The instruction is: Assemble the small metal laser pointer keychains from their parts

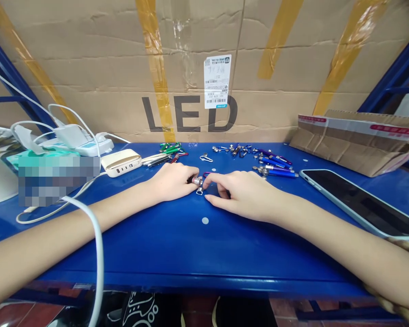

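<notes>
My left hand (172, 182) and my right hand (241, 194) meet at the middle of the blue metal table (204, 245). Both hands pinch a small keychain flashlight with a silver metal end (197, 181), and its body is mostly hidden by my left fingers. A small metal clip (199, 191) hangs below it, and a purple loop (206, 174) shows just above my right fingers. Further back lie several blue and purple keychain flashlights (276, 166), several green ones (170, 147), several silver tubes (156, 159) and a pile of small metal parts (231, 150).
A black phone in a pale case (357, 202) lies at the right, with flattened cardboard (357, 143) behind it. A power bank (121, 162), a white power strip (92, 146) and white cables sit at the left. A large cardboard sheet (191, 68) stands behind the table.
</notes>
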`<state>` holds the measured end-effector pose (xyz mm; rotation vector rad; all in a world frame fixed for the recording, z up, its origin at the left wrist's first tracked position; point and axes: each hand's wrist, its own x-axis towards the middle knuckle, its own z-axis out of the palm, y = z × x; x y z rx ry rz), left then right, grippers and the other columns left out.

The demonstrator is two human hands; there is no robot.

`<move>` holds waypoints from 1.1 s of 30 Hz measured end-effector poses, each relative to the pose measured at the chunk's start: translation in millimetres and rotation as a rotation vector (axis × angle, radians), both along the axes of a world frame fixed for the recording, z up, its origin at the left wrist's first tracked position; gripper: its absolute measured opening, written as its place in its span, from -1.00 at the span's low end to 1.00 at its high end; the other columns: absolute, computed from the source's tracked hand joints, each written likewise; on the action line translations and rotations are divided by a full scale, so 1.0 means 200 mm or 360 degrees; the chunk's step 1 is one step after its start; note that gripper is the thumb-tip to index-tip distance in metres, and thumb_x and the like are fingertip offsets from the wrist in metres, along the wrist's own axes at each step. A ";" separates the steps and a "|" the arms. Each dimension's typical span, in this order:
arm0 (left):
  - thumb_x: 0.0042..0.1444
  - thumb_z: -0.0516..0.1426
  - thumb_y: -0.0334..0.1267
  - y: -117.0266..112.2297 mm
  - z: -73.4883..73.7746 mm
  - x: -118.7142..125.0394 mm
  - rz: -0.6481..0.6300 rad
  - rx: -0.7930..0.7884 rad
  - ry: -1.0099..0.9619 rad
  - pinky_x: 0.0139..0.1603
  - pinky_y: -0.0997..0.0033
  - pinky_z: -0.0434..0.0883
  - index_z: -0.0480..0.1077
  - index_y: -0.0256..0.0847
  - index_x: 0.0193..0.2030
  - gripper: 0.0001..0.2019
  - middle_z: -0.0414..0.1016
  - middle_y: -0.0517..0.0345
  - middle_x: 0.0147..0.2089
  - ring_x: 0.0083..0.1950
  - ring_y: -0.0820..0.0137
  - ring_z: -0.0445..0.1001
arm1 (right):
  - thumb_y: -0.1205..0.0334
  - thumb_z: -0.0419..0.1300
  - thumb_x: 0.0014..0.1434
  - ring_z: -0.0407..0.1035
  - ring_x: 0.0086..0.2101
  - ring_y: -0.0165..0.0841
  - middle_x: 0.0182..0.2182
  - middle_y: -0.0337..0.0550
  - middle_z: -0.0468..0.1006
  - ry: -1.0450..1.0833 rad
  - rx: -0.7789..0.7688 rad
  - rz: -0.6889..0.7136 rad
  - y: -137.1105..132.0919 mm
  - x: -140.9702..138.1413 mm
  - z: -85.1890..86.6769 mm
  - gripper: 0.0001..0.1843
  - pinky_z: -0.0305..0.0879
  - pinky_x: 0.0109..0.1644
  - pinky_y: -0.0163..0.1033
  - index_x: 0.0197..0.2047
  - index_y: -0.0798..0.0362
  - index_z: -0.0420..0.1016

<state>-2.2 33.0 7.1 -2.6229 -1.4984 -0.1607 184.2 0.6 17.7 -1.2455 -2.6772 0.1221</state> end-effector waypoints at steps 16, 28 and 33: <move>0.00 -0.08 -0.17 0.01 0.00 0.00 0.0070 -0.0031 0.0020 -0.47 0.48 0.12 0.25 -0.18 -0.50 -0.80 0.43 0.21 -0.49 -0.42 0.38 0.37 | 0.08 -0.05 0.18 0.27 -0.51 -0.47 -0.44 -0.23 0.46 -0.0093 0.0131 0.0099 0.00 0.01 -0.01 -0.70 -0.08 -0.46 -0.36 -0.10 -0.04 0.35; -0.02 -0.09 -0.20 0.01 0.01 0.01 0.0127 -0.0029 0.0058 -0.48 0.49 0.08 0.23 -0.17 -0.53 -0.82 0.40 0.24 -0.53 -0.47 0.41 0.32 | 0.10 -0.05 0.18 0.36 -0.40 -0.38 -0.33 -0.16 0.49 -0.0152 0.0093 0.0118 -0.01 0.02 -0.01 -0.65 0.11 -0.34 -0.31 -0.01 -0.01 0.33; -0.03 -0.09 -0.21 0.01 0.01 0.02 0.0132 -0.0002 0.0073 -0.48 0.50 0.09 0.24 -0.17 -0.53 -0.83 0.36 0.26 -0.55 -0.48 0.43 0.30 | 0.08 -0.02 0.18 0.39 -0.28 -0.29 -0.24 -0.13 0.49 -0.0149 0.0065 0.0087 -0.02 0.02 -0.01 -0.64 0.19 -0.26 -0.25 0.00 -0.02 0.34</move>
